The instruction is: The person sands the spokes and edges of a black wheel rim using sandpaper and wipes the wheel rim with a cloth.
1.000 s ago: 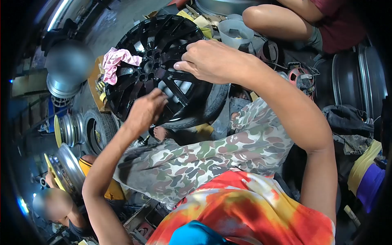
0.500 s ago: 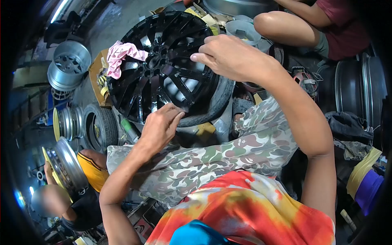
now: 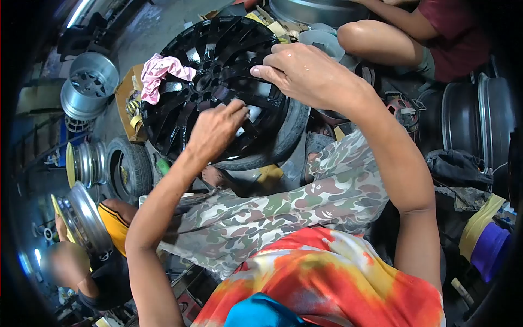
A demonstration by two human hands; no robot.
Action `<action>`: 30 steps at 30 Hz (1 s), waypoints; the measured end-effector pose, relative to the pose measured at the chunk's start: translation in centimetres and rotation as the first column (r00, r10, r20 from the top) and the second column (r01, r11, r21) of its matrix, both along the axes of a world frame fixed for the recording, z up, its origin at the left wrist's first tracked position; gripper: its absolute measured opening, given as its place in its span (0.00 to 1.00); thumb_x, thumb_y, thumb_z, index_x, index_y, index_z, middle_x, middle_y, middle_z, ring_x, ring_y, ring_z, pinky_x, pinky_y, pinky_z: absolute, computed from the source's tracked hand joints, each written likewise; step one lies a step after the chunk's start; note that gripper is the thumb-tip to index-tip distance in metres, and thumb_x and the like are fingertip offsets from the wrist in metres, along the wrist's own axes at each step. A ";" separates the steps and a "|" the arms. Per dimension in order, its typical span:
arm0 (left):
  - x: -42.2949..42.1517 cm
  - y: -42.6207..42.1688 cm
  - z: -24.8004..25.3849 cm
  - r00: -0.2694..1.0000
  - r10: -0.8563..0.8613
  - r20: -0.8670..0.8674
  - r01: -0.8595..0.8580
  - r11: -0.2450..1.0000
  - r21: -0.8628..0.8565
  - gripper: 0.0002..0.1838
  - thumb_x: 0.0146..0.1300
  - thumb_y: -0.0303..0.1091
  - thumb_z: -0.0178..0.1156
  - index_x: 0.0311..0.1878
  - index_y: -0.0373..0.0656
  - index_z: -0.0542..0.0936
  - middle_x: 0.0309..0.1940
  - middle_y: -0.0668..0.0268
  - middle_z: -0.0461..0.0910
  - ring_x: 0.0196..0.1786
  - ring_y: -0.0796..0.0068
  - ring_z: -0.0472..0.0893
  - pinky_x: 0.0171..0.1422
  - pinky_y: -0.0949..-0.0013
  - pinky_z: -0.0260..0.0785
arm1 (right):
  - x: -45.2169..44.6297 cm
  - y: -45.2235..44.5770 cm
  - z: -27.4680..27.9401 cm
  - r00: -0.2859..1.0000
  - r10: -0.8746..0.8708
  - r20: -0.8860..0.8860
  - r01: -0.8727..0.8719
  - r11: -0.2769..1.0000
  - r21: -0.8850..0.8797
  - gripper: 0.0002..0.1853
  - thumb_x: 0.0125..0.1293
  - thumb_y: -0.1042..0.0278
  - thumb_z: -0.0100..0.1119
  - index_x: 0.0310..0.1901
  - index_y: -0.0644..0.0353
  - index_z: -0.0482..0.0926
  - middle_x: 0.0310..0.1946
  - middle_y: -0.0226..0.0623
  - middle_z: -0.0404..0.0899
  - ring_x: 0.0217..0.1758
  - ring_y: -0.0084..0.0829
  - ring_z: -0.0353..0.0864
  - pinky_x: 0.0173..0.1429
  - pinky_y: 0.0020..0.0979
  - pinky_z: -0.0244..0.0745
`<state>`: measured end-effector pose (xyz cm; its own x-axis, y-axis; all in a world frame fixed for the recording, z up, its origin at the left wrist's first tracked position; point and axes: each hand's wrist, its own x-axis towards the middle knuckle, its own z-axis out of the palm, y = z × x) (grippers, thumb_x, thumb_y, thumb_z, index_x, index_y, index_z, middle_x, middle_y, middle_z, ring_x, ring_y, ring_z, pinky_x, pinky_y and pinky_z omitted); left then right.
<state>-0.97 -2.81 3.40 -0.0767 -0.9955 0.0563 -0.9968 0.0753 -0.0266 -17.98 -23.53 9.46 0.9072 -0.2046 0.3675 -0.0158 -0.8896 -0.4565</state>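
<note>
A glossy black multi-spoke wheel rim [image 3: 180,52] lies face up on a tyre [image 3: 291,139] in front of my knees. Over its spokes, just below the hub, my left hand [image 3: 215,128] is closed with fingers pressed together; whatever they hold is hidden. At the rim's right edge my right hand [image 3: 305,71] is curled, its thumb on the face and its fingers around the edge. A crumpled pink cloth [image 3: 158,76] is draped across the rim's left side. The black surface looks wet and shiny.
Silver wheels [image 3: 90,84] and another tyre [image 3: 128,169] stand at left, beside a cardboard box [image 3: 128,103]. A co-worker's bent knee [image 3: 376,43] is near a translucent bucket [image 3: 322,42] at upper right. Another person [image 3: 103,283] sits lower left. Large rims [image 3: 463,117] stand at right.
My left hand has moved from the rim's near edge up and inward over the spokes towards the hub. My right hand stays at the right edge, shifted slightly left.
</note>
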 end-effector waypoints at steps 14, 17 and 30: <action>-5.0 0.8 -0.7 0.882 0.255 -0.397 -0.325 0.938 -0.120 0.09 0.74 0.31 0.63 0.51 0.39 0.87 0.47 0.59 0.84 0.36 0.50 0.87 0.41 0.52 0.79 | -1.2 -2.5 -0.8 0.998 -0.042 0.045 0.040 0.998 0.040 0.27 0.80 0.52 0.55 0.31 0.70 0.83 0.27 0.57 0.81 0.38 0.61 0.82 0.47 0.54 0.77; -8.7 2.2 -1.3 0.801 0.375 -0.467 -0.458 0.886 -0.074 0.11 0.73 0.29 0.63 0.54 0.38 0.86 0.49 0.59 0.84 0.37 0.49 0.87 0.43 0.53 0.79 | -1.9 -2.5 0.3 0.990 -0.108 -0.094 0.113 0.992 0.051 0.24 0.80 0.53 0.57 0.40 0.72 0.82 0.35 0.50 0.78 0.41 0.52 0.78 0.50 0.47 0.73; -8.6 0.0 -1.7 0.795 0.480 -0.371 -0.522 0.853 -0.015 0.08 0.67 0.22 0.62 0.48 0.35 0.84 0.48 0.54 0.78 0.38 0.42 0.84 0.42 0.44 0.77 | -1.2 -0.9 0.2 1.000 -0.026 -0.012 0.026 0.999 0.035 0.25 0.80 0.52 0.55 0.33 0.69 0.85 0.34 0.55 0.83 0.43 0.59 0.84 0.50 0.53 0.79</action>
